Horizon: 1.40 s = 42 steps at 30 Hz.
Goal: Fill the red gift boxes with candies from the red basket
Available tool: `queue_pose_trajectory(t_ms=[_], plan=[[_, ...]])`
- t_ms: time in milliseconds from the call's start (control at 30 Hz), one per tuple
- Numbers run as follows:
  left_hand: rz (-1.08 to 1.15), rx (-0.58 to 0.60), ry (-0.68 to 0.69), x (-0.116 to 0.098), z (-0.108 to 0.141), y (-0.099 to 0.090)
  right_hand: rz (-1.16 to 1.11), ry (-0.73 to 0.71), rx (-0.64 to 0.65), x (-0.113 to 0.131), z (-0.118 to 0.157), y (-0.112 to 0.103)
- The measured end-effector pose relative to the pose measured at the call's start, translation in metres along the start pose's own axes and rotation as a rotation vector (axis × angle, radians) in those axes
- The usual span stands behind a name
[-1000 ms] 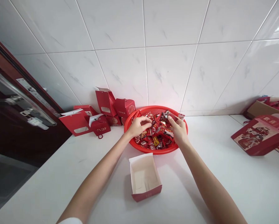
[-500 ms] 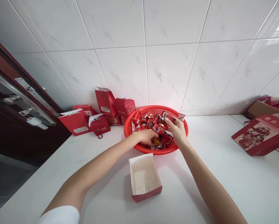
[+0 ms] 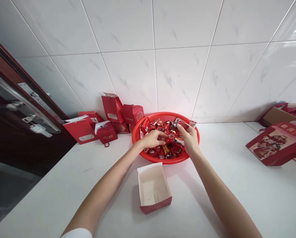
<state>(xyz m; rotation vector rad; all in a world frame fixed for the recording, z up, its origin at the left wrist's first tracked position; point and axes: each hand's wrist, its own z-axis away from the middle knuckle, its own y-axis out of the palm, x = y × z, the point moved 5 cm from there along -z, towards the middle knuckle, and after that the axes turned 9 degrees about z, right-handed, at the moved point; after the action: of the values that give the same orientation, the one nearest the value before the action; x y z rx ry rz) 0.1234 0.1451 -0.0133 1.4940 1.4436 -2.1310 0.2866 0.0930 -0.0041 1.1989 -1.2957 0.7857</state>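
Here, my left hand [image 3: 154, 138] curls half-closed over sweets [image 3: 166, 151] in the red basket [image 3: 171, 161]; whether it grips any, I can't tell. My right hand [image 3: 189, 136] pinches a shiny wrapper [image 3: 193, 124] above them.

Both hands [image 3: 153, 139] [image 3: 191, 141] forward, loosely curled

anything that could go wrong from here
Wrapped sweets lie loosely heaped in the red basket, so the left hand, reaching in among them, might knock some over the rim.
The right hand seems to hold a wrapped packet near the basket's edge; it could slip from the fingers.
The open box stands between the forearms, where one might bump it.
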Motion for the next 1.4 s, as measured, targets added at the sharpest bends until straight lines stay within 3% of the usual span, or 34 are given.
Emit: queue_pose_trajectory(t_ms=[167, 400, 733, 1000, 1200, 1300, 1400], plan=[[0.212, -0.164, 0.051, 0.007, -0.003, -0.010, 0.003, -0.003, 0.007, 0.002, 0.002, 0.000], [0.371, -0.283, 0.113, 0.008, -0.002, -0.019, -0.008, 0.037, -0.010, 0.001, 0.003, -0.001], [0.497, -0.313, 0.200, 0.004, 0.003, -0.022, 0.008, 0.041, -0.003, 0.004, 0.004, 0.000], [0.395, -0.293, 0.161, -0.007, 0.013, -0.021, 0.029, 0.024, 0.023, 0.006, 0.004, 0.001], [0.381, -0.377, 0.081, -0.010, 0.039, -0.020, 0.057, -0.001, 0.088, 0.004, 0.004, 0.005], [0.421, -0.356, 0.008, -0.016, 0.055, -0.021, 0.056, 0.015, 0.171, 0.007, 0.011, 0.015], [0.457, -0.341, 0.040, -0.031, 0.071, -0.028, 0.051, 0.029, 0.257, 0.014, 0.023, 0.026]])
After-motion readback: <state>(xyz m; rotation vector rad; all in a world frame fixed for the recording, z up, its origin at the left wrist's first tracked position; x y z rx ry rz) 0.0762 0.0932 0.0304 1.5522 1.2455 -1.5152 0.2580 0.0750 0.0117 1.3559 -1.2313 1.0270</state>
